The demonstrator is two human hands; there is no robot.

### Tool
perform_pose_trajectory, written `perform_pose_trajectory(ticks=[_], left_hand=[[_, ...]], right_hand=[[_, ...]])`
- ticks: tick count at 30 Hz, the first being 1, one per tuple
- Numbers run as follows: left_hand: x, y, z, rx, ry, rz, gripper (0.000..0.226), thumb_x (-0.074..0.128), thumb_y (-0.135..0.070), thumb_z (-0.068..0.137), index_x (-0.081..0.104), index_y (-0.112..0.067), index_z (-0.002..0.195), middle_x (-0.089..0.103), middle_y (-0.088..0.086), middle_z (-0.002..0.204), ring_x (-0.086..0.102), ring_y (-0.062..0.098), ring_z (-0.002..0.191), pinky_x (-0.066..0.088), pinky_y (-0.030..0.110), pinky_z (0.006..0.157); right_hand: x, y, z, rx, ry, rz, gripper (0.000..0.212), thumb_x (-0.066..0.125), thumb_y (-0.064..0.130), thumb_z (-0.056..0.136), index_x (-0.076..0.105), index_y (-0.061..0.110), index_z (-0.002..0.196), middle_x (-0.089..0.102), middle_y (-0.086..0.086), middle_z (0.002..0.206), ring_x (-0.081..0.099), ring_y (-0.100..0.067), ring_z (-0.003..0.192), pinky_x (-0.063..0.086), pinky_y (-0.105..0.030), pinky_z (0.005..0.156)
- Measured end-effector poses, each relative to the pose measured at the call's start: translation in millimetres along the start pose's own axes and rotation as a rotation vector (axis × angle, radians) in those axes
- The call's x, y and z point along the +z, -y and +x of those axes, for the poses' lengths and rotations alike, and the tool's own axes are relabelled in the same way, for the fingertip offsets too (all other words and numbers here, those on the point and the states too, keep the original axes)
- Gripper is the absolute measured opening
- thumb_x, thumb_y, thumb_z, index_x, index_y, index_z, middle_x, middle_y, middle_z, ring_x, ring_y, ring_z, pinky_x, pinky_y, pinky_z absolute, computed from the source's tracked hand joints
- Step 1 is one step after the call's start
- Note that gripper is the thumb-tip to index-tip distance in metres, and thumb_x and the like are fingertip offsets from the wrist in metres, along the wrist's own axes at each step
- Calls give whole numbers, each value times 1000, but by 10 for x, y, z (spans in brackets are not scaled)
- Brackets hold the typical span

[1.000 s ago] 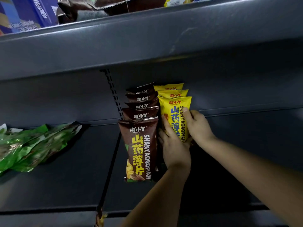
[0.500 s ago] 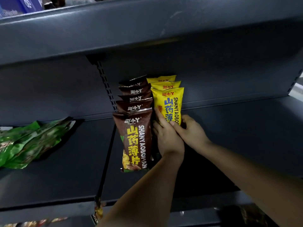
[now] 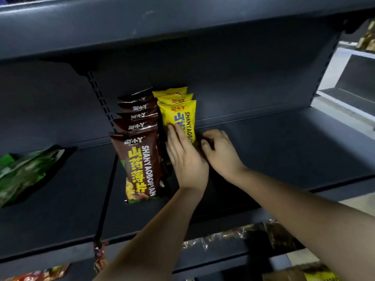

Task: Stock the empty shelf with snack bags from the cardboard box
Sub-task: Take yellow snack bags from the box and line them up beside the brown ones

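On the dark metal shelf [image 3: 284,151], the row of brown Shanyaobopian bags [image 3: 140,159] is my landmark: the shorter row of yellow Shanyaobopian bags [image 3: 178,114] stands touching its right side. My left grip [image 3: 187,159] lies flat, fingers straight, pressing that row's front bag. My right grip [image 3: 221,153], further right, curls at that bag's lower edge; pinching or not, I cannot tell. I judge I am squaring this row. Next: release gently, then fetch more bags.

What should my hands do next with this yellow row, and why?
Probably release and fetch another yellow bag. Your left hand lies flat on the front yellow bag, which stands upright; your right hand sits by its base. The yellow row shows three bags, the brown row five.
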State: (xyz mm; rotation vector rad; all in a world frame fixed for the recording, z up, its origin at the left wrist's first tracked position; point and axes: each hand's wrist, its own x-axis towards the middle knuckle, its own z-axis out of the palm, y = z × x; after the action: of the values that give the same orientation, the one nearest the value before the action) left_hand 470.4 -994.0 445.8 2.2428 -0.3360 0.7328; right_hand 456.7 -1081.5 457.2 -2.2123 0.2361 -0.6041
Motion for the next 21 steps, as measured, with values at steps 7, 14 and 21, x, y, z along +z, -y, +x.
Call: perform_pose_trajectory(ticks=[7,14,21], left_hand=[[-161,-597,-245,262,161,-130,61,48,9,80,42,-4,139,40,12,146,36,27,137,27,40,115],[-243,-1219,-691,321,300,-165,51,46,10,77,53,-4,126,50,10,133,46,25,127,39,39,106],[-187,-1803,-1426,388,441,-191,44,50,4,74,57,-9,116,54,9,122,51,28,112,43,42,94]], right_hand=[[-660,-52,-274,13,43,-59,24,45,13,97,58,4,115,57,-10,114,49,-22,110,39,-25,87],[-1407,-209,-716,68,-36,-43,12,48,13,94,58,15,100,55,0,100,51,-20,107,32,-21,74],[-2315,-658,-1344,155,-119,-139,17,49,9,94,61,12,106,61,-4,103,55,-20,92,39,-28,67]])
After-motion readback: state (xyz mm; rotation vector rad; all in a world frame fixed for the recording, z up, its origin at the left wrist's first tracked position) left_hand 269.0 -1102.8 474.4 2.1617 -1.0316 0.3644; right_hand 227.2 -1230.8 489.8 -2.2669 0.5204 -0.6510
